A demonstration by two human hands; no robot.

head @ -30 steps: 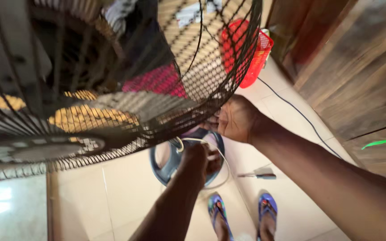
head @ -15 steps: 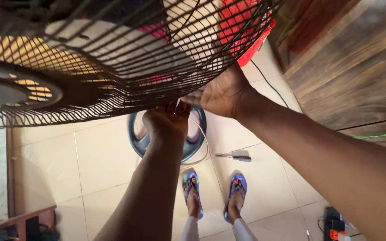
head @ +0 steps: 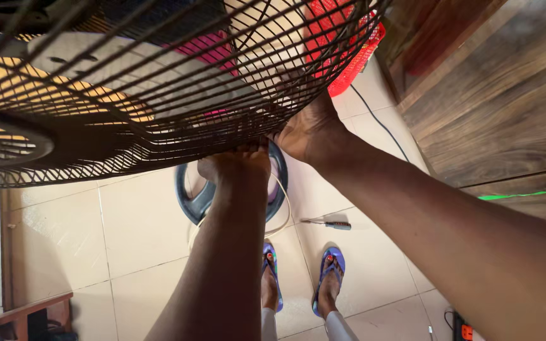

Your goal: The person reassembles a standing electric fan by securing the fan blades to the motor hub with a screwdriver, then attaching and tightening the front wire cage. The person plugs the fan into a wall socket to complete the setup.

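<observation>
Where black wire mesh curves (a fan guard (head: 159, 82)), left hand (head: 235, 165) and right hand (head: 308, 136) each grip its rim

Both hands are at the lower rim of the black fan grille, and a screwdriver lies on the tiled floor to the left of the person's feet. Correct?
Not quite. In the head view the screwdriver lies right of the feet, above the right sandal. Both the left hand and right hand are at the fan grille rim.

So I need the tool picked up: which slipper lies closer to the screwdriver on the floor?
The slipper on the right of the picture; the screwdriver lies just above it, while the other slipper sits farther left.
</observation>
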